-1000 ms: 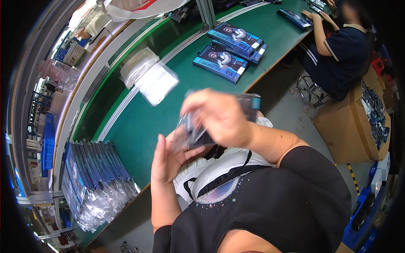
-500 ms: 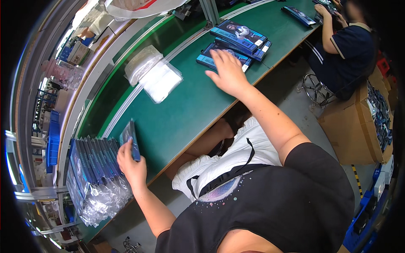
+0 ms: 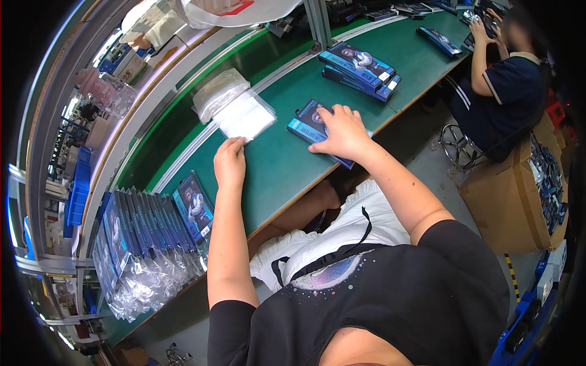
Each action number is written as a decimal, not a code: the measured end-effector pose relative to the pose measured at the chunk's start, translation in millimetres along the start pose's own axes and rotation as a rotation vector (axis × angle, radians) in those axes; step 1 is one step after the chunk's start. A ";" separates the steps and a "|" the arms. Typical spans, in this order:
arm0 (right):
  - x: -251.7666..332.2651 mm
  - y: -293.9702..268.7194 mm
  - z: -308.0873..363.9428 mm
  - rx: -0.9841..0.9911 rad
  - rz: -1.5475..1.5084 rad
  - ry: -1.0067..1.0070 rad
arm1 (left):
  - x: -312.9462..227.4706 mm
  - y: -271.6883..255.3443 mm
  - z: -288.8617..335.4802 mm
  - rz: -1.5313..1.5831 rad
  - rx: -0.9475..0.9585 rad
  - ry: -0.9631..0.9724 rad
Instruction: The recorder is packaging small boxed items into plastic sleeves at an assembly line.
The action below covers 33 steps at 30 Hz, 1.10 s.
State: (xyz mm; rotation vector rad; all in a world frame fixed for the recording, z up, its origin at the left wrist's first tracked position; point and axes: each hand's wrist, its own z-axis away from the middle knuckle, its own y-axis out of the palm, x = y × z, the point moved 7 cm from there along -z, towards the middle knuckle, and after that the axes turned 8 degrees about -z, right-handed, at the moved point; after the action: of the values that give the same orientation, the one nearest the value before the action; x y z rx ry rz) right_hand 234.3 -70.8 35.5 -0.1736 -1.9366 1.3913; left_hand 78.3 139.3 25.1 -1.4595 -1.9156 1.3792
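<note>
My right hand [image 3: 347, 133] spans a flat dark-blue printed box [image 3: 307, 124], its thumb on the near-left side and its fingers over the far side. With fingers pressed together, my left hand [image 3: 231, 161] pinches the near edge of a stack of clear plastic bags [image 3: 247, 116]. Farther right lies a small stack of the same boxes [image 3: 359, 66]. Several bagged boxes [image 3: 143, 226] stand in a row at the left, their loose plastic toward me. One more box [image 3: 194, 207] leans against the row's right end.
The green worktable [image 3: 274, 177] runs from lower left to upper right. Another box [image 3: 438, 41] lies near a person [image 3: 513, 85] seated at the far right, whose hands hold items. A large cardboard carton [image 3: 506, 189] stands on the floor at right. A metal post [image 3: 317, 24] rises behind the table.
My left hand has left the box by the row and moved up to the plastic bags. My right hand has drawn one box away from the stack, toward me.
</note>
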 end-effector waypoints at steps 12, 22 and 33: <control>13.9 37.8 12.7 0.419 -1.739 0.361 | -29.6 -12.1 4.0 0.058 -0.172 0.096; 53.7 85.9 -21.4 0.883 -1.730 0.144 | -24.5 -20.5 4.1 0.164 0.011 0.065; 26.7 83.3 -21.7 0.653 -1.607 0.116 | 7.2 -1.4 30.3 0.655 0.323 -0.502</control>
State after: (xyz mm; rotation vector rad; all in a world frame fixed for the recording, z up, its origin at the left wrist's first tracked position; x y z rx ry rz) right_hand 204.0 -7.1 -20.6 1.2724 -0.8099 0.6819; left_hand 51.9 131.3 10.6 -1.7655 -1.3768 2.4116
